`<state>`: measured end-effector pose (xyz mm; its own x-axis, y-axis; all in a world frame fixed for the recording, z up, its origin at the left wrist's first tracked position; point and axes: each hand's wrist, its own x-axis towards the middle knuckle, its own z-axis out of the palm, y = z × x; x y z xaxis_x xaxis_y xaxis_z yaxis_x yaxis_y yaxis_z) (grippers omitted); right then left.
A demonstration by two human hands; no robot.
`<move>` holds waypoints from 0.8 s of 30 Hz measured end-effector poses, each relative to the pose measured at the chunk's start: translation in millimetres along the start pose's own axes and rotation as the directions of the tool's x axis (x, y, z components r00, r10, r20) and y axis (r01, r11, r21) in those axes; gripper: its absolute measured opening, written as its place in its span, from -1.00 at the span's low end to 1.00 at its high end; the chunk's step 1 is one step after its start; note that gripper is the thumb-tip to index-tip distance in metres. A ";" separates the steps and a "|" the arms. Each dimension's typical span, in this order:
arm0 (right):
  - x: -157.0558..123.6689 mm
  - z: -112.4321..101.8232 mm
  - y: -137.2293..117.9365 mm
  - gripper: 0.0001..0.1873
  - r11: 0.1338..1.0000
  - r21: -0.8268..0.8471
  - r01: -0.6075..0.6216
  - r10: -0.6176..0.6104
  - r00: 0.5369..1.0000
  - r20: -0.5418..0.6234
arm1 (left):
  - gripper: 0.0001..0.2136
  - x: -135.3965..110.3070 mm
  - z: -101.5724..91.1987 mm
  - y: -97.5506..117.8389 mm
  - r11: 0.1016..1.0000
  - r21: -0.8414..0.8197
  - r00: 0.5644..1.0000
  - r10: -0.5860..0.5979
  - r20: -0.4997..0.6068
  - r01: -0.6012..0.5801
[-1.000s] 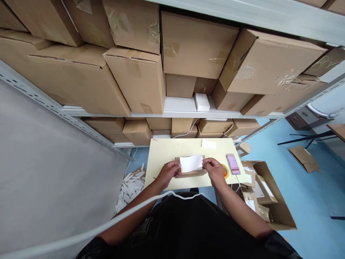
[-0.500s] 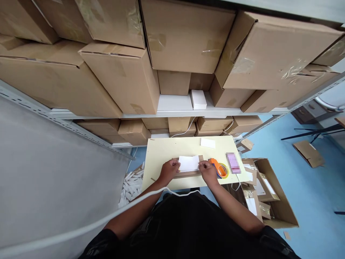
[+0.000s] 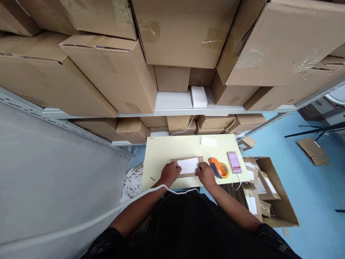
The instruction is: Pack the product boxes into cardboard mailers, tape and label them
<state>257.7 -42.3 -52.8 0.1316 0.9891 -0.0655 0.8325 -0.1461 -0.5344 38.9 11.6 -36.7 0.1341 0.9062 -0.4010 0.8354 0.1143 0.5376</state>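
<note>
A flat brown cardboard piece (image 3: 199, 159) lies on the pale yellow table (image 3: 161, 151) with a white paper label (image 3: 188, 166) on top of it. My left hand (image 3: 169, 173) rests at the label's left edge, fingers curled against the cardboard. At the label's right edge my right hand (image 3: 205, 173) presses down with bent fingers. An orange tape dispenser (image 3: 219, 168) sits just right of my right hand.
A pink blurred object (image 3: 233, 162) and a small white card (image 3: 208, 141) lie on the table. An open carton of packets (image 3: 265, 190) stands on the blue floor at right. White strips (image 3: 131, 183) are piled at left. Shelves of cardboard boxes (image 3: 113, 72) rise behind.
The white label was held up between both hands a second ago. It has come down flat onto the cardboard, and both hands have lowered with it. The tape dispenser is now uncovered.
</note>
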 end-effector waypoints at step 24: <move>10.8 -2.3 25.1 -0.41 0.987 0.026 0.156 -0.156 0.987 -0.028 | -0.45 -9.2 17.4 -47.6 0.890 -0.040 0.869 0.433 -0.239 -0.454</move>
<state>281.2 -35.3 -64.9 0.0153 0.9990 0.0419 0.8285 0.0108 -0.5599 7.2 -9.3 -71.5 0.3504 0.9346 0.0616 0.6614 -0.2935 0.6903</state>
